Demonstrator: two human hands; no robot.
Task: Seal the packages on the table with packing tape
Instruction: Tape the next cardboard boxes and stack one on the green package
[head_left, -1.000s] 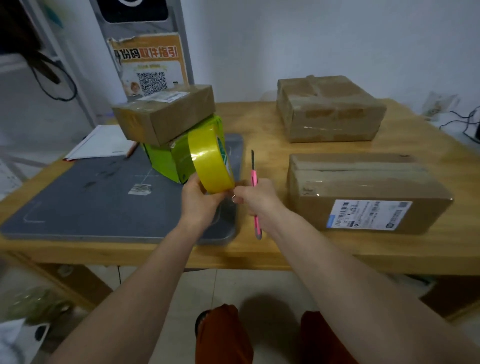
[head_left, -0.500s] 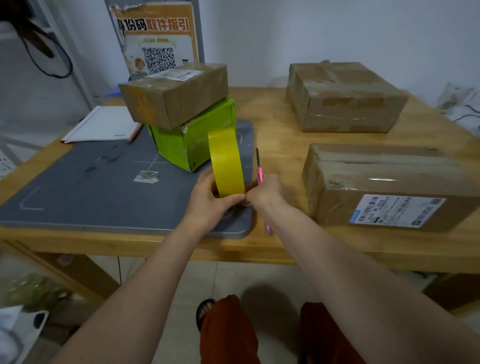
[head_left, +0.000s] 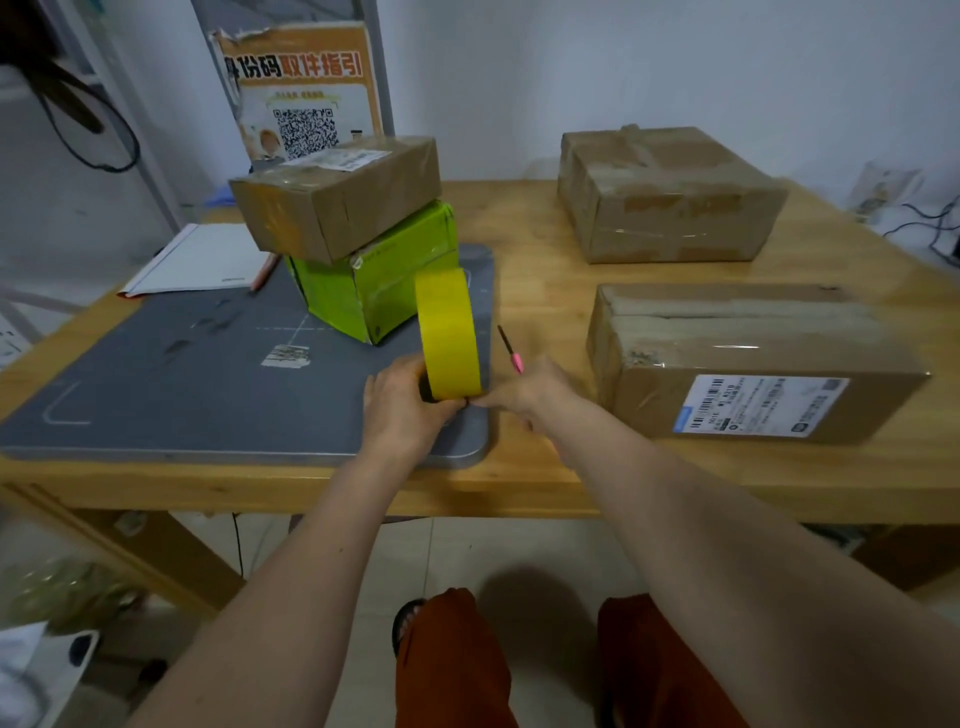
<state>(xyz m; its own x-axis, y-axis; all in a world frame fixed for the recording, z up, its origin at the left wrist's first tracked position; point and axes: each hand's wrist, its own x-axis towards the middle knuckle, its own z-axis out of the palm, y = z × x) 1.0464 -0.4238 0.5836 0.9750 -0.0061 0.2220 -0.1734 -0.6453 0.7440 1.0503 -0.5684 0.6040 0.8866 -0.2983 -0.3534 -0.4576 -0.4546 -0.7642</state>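
While the left hand (head_left: 402, 410) grips the upright roll of yellow packing tape (head_left: 449, 330) from its left side over the grey rectangular mat (head_left: 171, 395), the right hand (head_left: 524, 395) pinches at the roll's lower edge and also holds a pink-handled cutter (head_left: 511, 351). On the wooden table (head_left: 540, 467), a brown cardboard package (head_left: 337, 195) sits atop a green box (head_left: 374, 280); two more taped brown cardboard parcels (head_left: 737, 358) lie to the right.

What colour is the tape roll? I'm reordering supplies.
Yellow. The tape roll, gripped by the left hand, shows clearly in the head view.
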